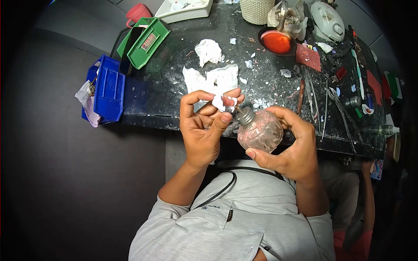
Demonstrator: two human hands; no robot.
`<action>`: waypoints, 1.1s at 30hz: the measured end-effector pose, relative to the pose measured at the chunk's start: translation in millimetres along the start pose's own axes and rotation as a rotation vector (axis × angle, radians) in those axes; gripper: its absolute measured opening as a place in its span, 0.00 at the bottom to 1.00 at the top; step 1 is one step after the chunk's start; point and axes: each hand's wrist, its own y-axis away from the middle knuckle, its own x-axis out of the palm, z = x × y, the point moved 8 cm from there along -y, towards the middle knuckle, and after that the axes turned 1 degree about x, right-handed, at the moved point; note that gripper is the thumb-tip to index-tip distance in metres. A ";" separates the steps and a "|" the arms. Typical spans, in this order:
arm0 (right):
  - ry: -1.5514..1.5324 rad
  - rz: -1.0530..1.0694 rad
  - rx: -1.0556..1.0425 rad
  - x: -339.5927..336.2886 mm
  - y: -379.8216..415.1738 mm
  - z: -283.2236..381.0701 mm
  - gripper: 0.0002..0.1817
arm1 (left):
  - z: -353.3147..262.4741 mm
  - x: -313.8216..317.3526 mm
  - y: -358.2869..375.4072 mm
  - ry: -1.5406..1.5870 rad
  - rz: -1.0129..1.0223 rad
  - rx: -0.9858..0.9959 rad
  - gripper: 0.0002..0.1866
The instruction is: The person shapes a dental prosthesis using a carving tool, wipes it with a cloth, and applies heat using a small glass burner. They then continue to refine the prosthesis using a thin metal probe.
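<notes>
A black worktop (152, 98) spans the room, its surface smeared and dusted white, its front edge straight. Grey tiles (365, 17) with thin dark joints show beyond the far right corner. A grey band (82, 21) crosses the upper left; below it spreads a plain, dark surface (100, 182), floor or wall unclear. Light is brightest mid-view; the outer edges fall to black.

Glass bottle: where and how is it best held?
The glass bottle is probably best held by its round body, from the right, where the right hand is: the bulge suits a cupped grasp, and the threaded neck points away towards the left hand.
</notes>
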 end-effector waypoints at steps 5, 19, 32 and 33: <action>0.032 0.023 -0.021 0.0 -0.8 1.6 0.33 | -1.0 0.5 1.8 -0.018 -0.029 -0.047 0.22; -0.066 -0.104 -0.012 -29.4 -3.5 -1.4 0.32 | 7.3 -7.7 0.6 0.059 -0.060 -0.110 0.20; 0.149 -0.249 0.026 -36.1 -6.7 -22.6 0.36 | 5.7 -3.7 -0.5 0.241 -0.046 -0.264 0.30; 0.182 -0.256 0.025 -36.1 -6.9 -22.8 0.37 | 5.3 -4.3 -0.6 0.241 -0.047 -0.263 0.30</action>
